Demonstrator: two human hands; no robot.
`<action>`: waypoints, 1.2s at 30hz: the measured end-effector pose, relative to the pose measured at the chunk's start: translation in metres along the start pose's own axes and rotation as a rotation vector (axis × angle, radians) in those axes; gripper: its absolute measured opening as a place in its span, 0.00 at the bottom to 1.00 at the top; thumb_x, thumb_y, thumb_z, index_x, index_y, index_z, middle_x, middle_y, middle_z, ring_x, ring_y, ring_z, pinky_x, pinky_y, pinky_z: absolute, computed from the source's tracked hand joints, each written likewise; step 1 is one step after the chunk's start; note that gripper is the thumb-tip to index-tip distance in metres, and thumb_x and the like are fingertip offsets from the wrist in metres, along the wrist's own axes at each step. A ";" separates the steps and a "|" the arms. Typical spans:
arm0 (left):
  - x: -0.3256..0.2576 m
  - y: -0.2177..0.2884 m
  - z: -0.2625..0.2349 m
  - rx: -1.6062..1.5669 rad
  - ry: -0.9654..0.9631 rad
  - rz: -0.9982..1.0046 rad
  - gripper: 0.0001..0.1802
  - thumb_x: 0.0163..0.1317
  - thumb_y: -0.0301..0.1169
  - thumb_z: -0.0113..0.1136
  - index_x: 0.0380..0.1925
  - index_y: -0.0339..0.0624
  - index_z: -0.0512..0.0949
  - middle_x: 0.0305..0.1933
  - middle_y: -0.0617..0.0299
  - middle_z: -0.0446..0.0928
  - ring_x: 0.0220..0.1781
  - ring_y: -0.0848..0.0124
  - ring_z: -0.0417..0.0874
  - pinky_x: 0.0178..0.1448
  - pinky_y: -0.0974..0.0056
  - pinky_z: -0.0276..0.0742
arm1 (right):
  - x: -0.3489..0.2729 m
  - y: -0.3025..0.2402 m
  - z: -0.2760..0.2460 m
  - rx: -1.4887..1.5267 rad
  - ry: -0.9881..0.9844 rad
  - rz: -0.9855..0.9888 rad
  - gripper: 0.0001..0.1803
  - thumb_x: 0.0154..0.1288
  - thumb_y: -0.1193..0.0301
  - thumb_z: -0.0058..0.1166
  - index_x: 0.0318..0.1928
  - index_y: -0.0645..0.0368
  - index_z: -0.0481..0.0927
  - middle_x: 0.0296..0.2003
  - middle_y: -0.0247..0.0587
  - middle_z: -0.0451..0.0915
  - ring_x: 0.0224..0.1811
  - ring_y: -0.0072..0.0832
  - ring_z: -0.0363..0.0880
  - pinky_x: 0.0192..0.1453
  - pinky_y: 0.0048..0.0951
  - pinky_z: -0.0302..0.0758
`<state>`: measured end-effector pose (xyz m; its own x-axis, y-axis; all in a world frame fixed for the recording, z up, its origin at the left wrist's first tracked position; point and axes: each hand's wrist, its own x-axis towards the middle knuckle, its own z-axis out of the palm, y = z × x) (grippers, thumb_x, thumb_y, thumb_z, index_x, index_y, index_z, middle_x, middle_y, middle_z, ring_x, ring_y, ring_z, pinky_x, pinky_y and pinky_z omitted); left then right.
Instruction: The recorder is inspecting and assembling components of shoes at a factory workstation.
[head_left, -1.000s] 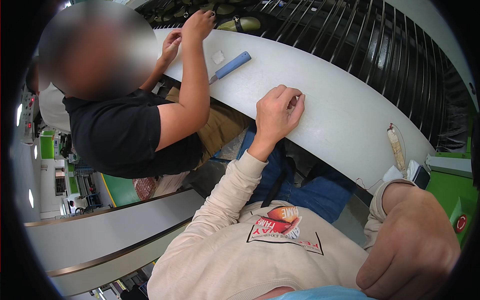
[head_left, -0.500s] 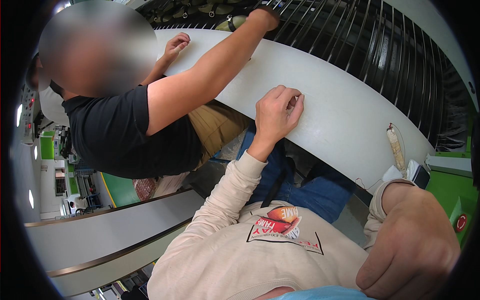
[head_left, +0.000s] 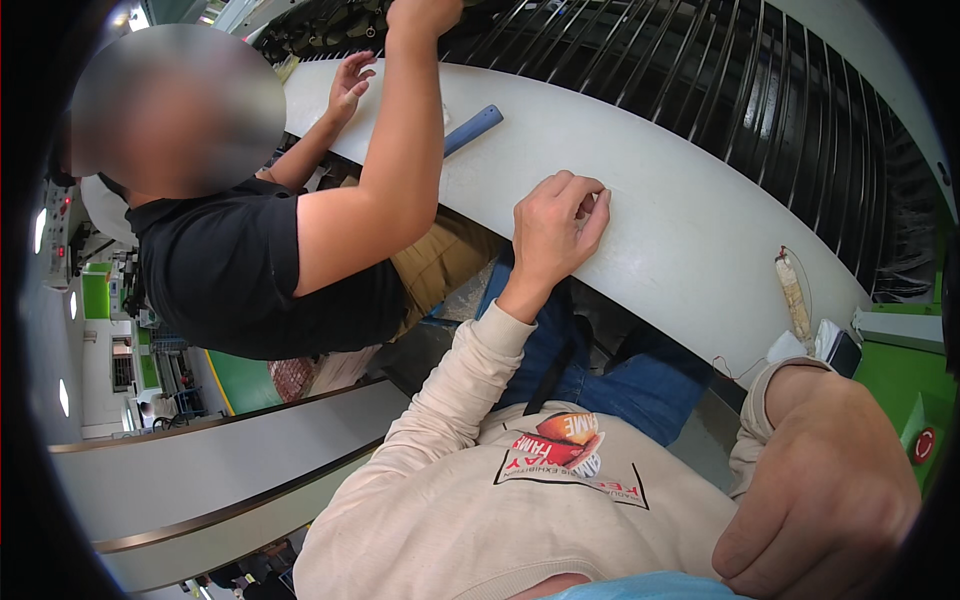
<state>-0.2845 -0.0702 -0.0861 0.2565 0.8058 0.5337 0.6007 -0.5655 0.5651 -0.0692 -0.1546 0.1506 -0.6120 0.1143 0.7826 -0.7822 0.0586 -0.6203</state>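
My left hand point(head_left: 560, 225) rests on the white tabletop point(head_left: 660, 240) near its front edge. Its fingers are curled in, the thumb lies close to them, and no object shows in it. My right hand point(head_left: 825, 480) is raised large in the lower right corner, its back toward me. The fingers fold in beside a light-blue cloth edge point(head_left: 650, 588), and whatever they may hold is hidden. A wrapped, off-white stick-like piece with a thin wire point(head_left: 793, 300) lies on the table beyond my right hand, beside a dark phone-like object point(head_left: 842, 355).
A co-worker in a black shirt point(head_left: 220, 280) stands at my left, one arm point(head_left: 400, 170) reaching over the table. A flat blue strip point(head_left: 473, 130) lies near that arm. Dark parallel bars point(head_left: 700, 90) run behind the table. A red button point(head_left: 922, 445) sits on a green housing at right.
The co-worker's reaching arm has swung left and drawn up, uncovering the blue strip on the table. Both of my hands stay almost where they were.
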 end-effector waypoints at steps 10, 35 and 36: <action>0.000 -0.001 0.000 0.012 -0.005 0.003 0.04 0.64 0.27 0.74 0.33 0.41 0.87 0.27 0.61 0.80 0.27 0.65 0.84 0.33 0.61 0.79 | 0.001 0.000 -0.001 -0.002 0.016 0.029 0.05 0.34 0.77 0.60 0.12 0.63 0.76 0.12 0.37 0.69 0.12 0.28 0.69 0.16 0.31 0.61; 0.000 -0.001 0.001 0.003 0.014 0.006 0.03 0.63 0.27 0.75 0.33 0.41 0.88 0.26 0.61 0.80 0.26 0.66 0.83 0.33 0.61 0.79 | -0.002 0.006 -0.002 -0.073 -0.033 -0.137 0.12 0.40 0.78 0.64 0.11 0.56 0.73 0.12 0.34 0.68 0.14 0.26 0.69 0.18 0.28 0.61; 0.000 0.000 0.001 0.002 0.015 0.006 0.03 0.63 0.27 0.75 0.33 0.42 0.87 0.26 0.61 0.80 0.26 0.66 0.83 0.33 0.61 0.79 | -0.002 0.006 -0.002 -0.068 -0.031 -0.139 0.12 0.40 0.78 0.64 0.11 0.56 0.73 0.12 0.34 0.68 0.14 0.26 0.69 0.18 0.28 0.61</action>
<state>-0.2841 -0.0699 -0.0872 0.2490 0.7999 0.5460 0.6007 -0.5698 0.5608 -0.0730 -0.1528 0.1452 -0.5022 0.0698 0.8619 -0.8507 0.1393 -0.5069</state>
